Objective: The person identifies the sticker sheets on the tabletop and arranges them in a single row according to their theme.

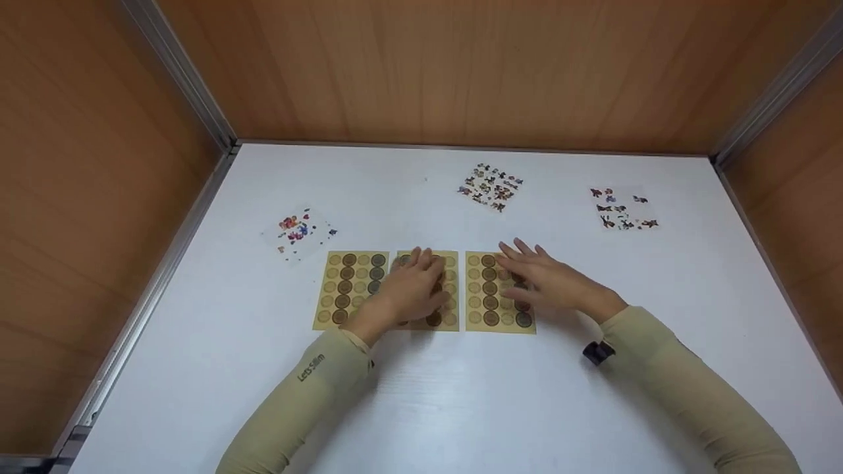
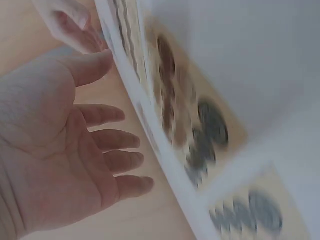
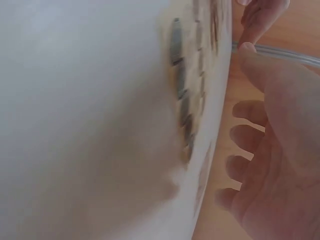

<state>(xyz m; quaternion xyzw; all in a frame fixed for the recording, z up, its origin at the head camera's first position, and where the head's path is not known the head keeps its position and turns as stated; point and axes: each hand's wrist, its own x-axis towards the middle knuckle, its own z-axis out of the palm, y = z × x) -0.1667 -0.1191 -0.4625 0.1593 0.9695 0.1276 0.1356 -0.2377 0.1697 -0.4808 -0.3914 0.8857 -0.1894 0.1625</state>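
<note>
- Wood-grained panels [image 1: 461, 72] wall the scene on the far, left and right sides.
- White tabletop [image 1: 421, 421] fills the space between them.
- Pale green sleeves cover both arms, reaching in from the near side; the left sleeve [image 1: 296, 401] has dark lettering, the right sleeve [image 1: 698, 382] crosses the near right.
- Three yellowish sheets lie flat in a row at the middle of the table, narrow gaps between them: left sheet [image 1: 353, 283], middle sheet [image 1: 450, 316], right sheet [image 1: 490, 289].
- Left hand [image 1: 407, 289] is above the middle sheet, hiding much of it; its fingers are loosely extended, thumb apart, grasping nothing. Whether it touches the sheet, I cannot tell.
- Right hand [image 1: 550, 282] is over the right part of the right sheet, fingers spread and slightly bent, gripping nothing; contact is unclear here too.
- Clear sheets with small coloured figures lie farther off: far left [image 1: 299, 232], far middle [image 1: 489, 187], far right [image 1: 624, 209].
- Black clip-like piece [image 1: 598, 353] sits by the right cuff.
- Round designs [image 1: 488, 288], pale and dark, line the yellowish sheets in columns.
</note>
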